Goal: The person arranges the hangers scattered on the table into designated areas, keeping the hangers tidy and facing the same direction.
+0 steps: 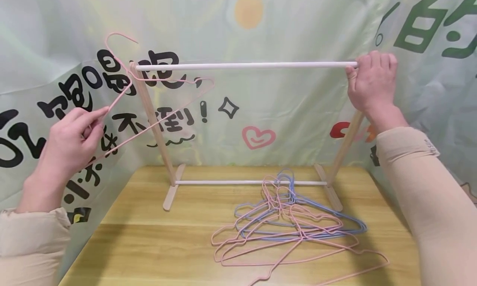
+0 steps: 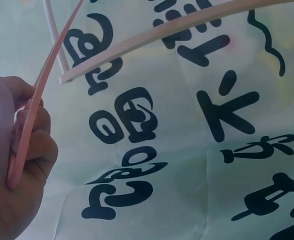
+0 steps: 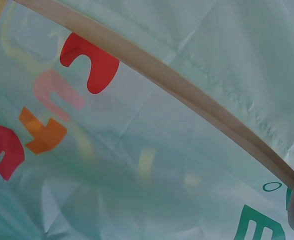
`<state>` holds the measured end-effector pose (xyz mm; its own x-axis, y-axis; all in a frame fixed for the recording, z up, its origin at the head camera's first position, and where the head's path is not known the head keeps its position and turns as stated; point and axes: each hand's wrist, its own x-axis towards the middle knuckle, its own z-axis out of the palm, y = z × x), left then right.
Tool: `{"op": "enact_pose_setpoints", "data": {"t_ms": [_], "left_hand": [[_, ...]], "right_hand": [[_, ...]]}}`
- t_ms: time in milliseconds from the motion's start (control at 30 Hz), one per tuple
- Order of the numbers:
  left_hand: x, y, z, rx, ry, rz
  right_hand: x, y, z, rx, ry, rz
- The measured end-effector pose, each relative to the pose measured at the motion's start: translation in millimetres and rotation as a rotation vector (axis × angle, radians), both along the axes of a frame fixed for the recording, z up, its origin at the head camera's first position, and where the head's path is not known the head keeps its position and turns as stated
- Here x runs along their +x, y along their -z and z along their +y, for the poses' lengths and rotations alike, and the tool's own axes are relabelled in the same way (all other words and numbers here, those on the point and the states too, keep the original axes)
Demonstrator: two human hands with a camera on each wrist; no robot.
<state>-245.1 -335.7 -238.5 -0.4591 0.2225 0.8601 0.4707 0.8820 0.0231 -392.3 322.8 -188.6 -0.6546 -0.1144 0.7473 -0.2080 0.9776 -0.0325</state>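
Observation:
My left hand [image 1: 74, 139] pinches a pink clothes hanger [image 1: 160, 121] by one end, seen also in the left wrist view, where the fingers curl round the pink hanger [image 2: 39, 97]. The hanger's hook rises above the left end of the rack's white top rod [image 1: 242, 66]; I cannot tell whether the hanger touches the rack. At the rod's right end my right hand [image 1: 374, 81] grips the top corner of the rack. In the right wrist view a wooden post [image 3: 152, 75] runs up to that hand's edge.
Several pink hangers [image 1: 257, 263] and blue hangers [image 1: 328, 210] lie in an overlapping pile on the wooden table [image 1: 138, 236], right of centre, some against the rack's lower rod [image 1: 223, 182]. A printed cloth [image 1: 298, 21] hangs behind and at the sides.

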Motion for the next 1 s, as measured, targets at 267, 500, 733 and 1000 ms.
{"op": "enact_pose_setpoints", "data": {"t_ms": [267,500,733,1000], "left_hand": [[-2.0,0.4,3.5,-0.043,-0.047,-0.111],[-7.2,11.1,0.5,-0.082,0.005,-0.083],[-10.7,23.0,-4.6,-0.113,0.002,-0.083],[-13.4,33.2,-6.6,-0.109,-0.001,-0.111]], "right_hand": [[-0.1,1.1,-1.6,-0.006,0.002,0.011],[-2.7,0.6,-3.8,-0.005,0.003,0.004],[-2.2,1.5,-5.2,-0.008,-0.007,0.026],[-0.8,0.0,-6.8,-0.011,-0.013,0.032]]}}
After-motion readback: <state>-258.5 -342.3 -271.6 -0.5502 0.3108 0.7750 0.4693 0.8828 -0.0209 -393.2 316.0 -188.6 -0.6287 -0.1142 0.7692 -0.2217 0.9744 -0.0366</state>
